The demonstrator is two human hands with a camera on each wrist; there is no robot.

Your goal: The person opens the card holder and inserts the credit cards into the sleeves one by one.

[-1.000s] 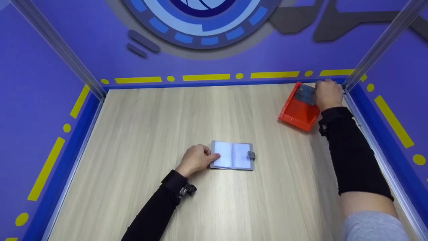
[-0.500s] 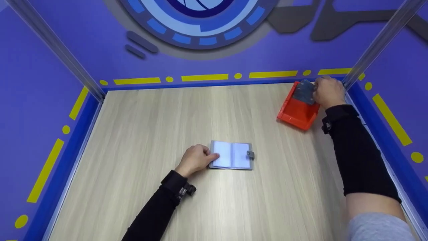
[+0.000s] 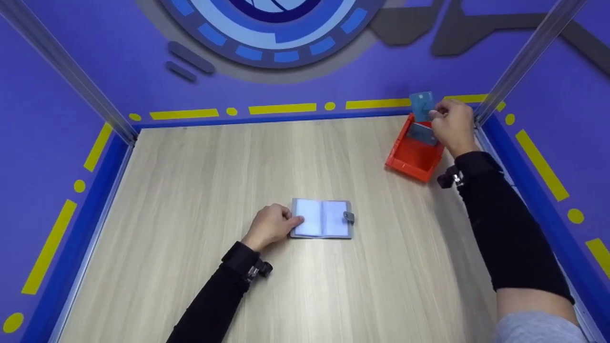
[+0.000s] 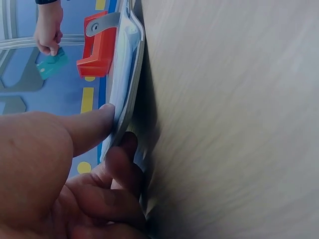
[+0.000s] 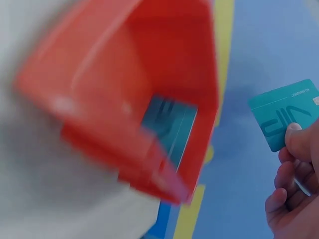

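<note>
My left hand point(image 3: 270, 224) pinches the left edge of an open card holder point(image 3: 310, 218), thumb on its clear sleeve and curled fingers under the cover. The holder lies on the table, a grey snap strap point(image 3: 349, 217) at its right side. At the back right, my right hand point(image 3: 455, 123) pinches a teal card point(image 5: 284, 112) by one corner, raised above a red bin point(image 3: 409, 166). The letters "VIP" show on that card in the right wrist view. Inside the bin rests another card point(image 5: 169, 122) of similar colour, partly hidden by the bin's wall in the right wrist view.
A pale wood-grain table point(image 3: 200, 181) spreads under everything. Blue panels with yellow markings point(image 3: 282, 108) enclose it at the back and both sides, with metal posts point(image 3: 529, 62) in the corners. The bin stands close to the back right corner.
My right hand has lifted the teal card up out of the red bin, uncovering another card inside. My left hand keeps its pinch on the card holder. The head view has shifted slightly.
</note>
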